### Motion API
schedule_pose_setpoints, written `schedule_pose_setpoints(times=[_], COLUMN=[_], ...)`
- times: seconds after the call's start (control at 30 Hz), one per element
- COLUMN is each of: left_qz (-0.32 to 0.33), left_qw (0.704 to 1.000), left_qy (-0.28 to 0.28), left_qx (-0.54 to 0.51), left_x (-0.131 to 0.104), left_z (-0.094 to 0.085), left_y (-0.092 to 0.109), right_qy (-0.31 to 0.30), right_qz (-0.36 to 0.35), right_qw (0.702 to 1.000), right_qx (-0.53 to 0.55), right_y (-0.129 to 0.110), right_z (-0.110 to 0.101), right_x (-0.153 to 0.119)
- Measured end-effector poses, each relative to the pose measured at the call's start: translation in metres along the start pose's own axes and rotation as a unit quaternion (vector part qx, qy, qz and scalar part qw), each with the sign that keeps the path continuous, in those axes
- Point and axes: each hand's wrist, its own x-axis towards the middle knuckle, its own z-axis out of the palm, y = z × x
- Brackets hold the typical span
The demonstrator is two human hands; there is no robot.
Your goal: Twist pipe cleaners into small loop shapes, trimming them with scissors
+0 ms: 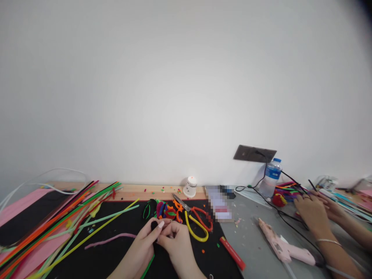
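Note:
Just above the black mat, my left hand pinches a small black fuzzy piece, which looks like a rolled pipe cleaner. Close against it, my right hand has its fingers closed in a pinch; what lies between them is hidden. A green pipe cleaner shows below the left hand. Beyond my fingers lies a bundle of coloured pipe-cleaner shapes. Scissors with one yellow and one red handle rest right of it. A mauve pipe cleaner lies left of my left hand.
Many long pipe cleaners spread across the left side. A white paper cup stands upside down near the wall. To the right are a phone, a red utility knife, a pink glue gun, a bottle and another person's hands.

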Motion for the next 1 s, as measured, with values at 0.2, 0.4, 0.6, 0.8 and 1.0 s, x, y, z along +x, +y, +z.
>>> schedule_pose_setpoints(times=[0.2, 0.4, 0.6, 0.8, 1.0], left_qz=[-0.005, 0.005, 0.015, 0.025, 0.042], left_qw=[1.000, 1.000, 0.999, 0.999, 0.994], left_qy=[-0.009, -0.005, -0.025, -0.026, -0.033], left_qx=[-0.002, 0.017, 0.036, 0.039, 0.100], left_x=[0.001, 0.002, -0.004, 0.000, 0.002], left_z=[-0.002, -0.002, 0.000, -0.005, -0.016], left_y=[0.000, -0.002, -0.002, -0.009, -0.005], right_qy=[-0.019, -0.026, -0.038, -0.049, -0.101], right_qz=[0.011, 0.004, 0.006, 0.013, 0.011], right_qw=[0.999, 0.999, 0.999, 0.998, 0.993], right_qx=[0.040, 0.042, 0.025, 0.040, 0.060], right_y=[-0.001, -0.002, -0.003, 0.008, 0.004], right_z=[0.001, 0.002, 0.002, 0.002, 0.001], right_x=[0.000, 0.001, 0.000, 0.003, -0.001])
